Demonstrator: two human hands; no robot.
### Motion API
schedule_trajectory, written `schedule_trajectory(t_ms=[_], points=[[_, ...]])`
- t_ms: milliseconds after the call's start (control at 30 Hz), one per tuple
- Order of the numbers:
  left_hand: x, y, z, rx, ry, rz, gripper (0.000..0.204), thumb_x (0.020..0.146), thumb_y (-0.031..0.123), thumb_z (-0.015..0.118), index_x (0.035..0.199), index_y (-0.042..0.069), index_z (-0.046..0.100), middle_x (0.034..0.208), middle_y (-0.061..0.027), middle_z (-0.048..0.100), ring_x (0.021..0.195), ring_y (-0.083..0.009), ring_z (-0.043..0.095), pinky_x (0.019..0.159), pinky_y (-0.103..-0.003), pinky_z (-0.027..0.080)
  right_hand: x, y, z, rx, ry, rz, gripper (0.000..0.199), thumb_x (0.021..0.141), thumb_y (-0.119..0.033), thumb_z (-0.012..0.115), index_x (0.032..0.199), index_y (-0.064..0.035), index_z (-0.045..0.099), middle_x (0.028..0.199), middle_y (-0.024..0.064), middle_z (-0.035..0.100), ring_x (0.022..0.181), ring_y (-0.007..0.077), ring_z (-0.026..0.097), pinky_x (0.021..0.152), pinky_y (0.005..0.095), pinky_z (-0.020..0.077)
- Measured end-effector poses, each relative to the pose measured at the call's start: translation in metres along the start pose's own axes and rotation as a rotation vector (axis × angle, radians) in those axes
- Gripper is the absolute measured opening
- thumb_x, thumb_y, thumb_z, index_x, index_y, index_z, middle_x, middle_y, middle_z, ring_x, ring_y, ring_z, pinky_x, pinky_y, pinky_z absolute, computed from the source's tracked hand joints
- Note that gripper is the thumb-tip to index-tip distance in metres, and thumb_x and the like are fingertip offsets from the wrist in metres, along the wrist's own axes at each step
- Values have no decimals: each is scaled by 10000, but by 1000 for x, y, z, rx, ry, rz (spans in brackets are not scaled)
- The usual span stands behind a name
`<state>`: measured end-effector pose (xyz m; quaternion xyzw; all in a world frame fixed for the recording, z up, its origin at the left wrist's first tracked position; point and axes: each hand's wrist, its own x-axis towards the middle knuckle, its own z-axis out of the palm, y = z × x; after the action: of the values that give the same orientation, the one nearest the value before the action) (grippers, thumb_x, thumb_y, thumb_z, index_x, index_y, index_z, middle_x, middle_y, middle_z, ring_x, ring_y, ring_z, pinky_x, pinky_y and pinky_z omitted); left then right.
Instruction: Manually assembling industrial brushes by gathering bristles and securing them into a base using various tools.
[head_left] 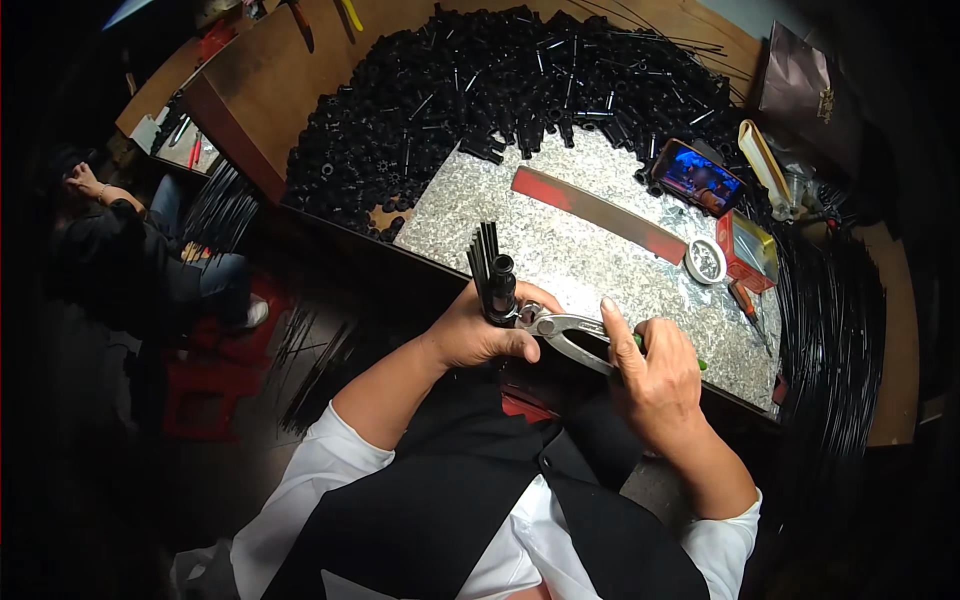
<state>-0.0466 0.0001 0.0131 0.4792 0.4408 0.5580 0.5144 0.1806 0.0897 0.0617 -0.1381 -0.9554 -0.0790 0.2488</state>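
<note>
My left hand (pixel 470 332) is wrapped round a black ribbed cylindrical part (pixel 502 288), held upright. Several thin black rods (pixel 484 246) stand beside it in the same grasp. Closed round the handles of metal pincers (pixel 572 324), my right hand (pixel 660 385) has its index finger raised along them; a bit of green grip shows past the fingers. The pincers' jaws meet the lower side of the black part, by my left fingers. Whether they bite on a small metal piece there, I cannot make out.
Behind a speckled metal work surface (pixel 460 215) rises a large heap of black parts (pixel 430 110). On it lie a red-edged flat bar (pixel 600 214), a white round dish (pixel 706 260), a phone (pixel 698 178) and an orange-handled screwdriver (pixel 745 300). Long black rods (pixel 830 330) hang at right. Another person (pixel 120 240) sits left.
</note>
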Motion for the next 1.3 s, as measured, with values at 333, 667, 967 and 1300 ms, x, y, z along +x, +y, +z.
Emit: schedule_trajectory(t_ms=[333, 667, 967, 1300], points=[[2, -4, 13, 217, 155, 104, 614, 550, 356, 882, 1033, 50, 657, 986, 2, 629, 838, -79, 548, 715, -230, 440, -5, -3, -11, 131, -142, 92, 613, 721, 12, 625, 1310, -101, 502, 684, 94, 430, 556, 237, 486, 483, 366, 394], [3, -1, 6, 20, 28, 15, 679, 517, 379, 891, 1031, 13, 639, 920, 26, 598, 742, -25, 463, 639, -181, 365, -5, 2, -18, 270, -132, 74, 735, 657, 9, 676, 1352, -91, 457, 719, 86, 425, 550, 242, 479, 489, 370, 404], [2, 2, 12, 178, -42, 33, 400, 613, 256, 860, 876, 25, 667, 706, 33, 568, 622, -25, 467, 564, -193, 371, -14, -5, -38, 172, -265, 60, 630, 716, 4, 616, 1329, -73, 490, 703, 78, 402, 546, 208, 483, 471, 329, 407], [1, 3, 13, 256, 110, 11, 248, 718, 172, 769, 890, 32, 656, 752, 13, 604, 660, -49, 504, 602, -204, 410, -13, -26, -14, 9, -207, 113, 627, 729, 18, 569, 1343, -55, 466, 717, 81, 407, 553, 206, 483, 482, 333, 420]])
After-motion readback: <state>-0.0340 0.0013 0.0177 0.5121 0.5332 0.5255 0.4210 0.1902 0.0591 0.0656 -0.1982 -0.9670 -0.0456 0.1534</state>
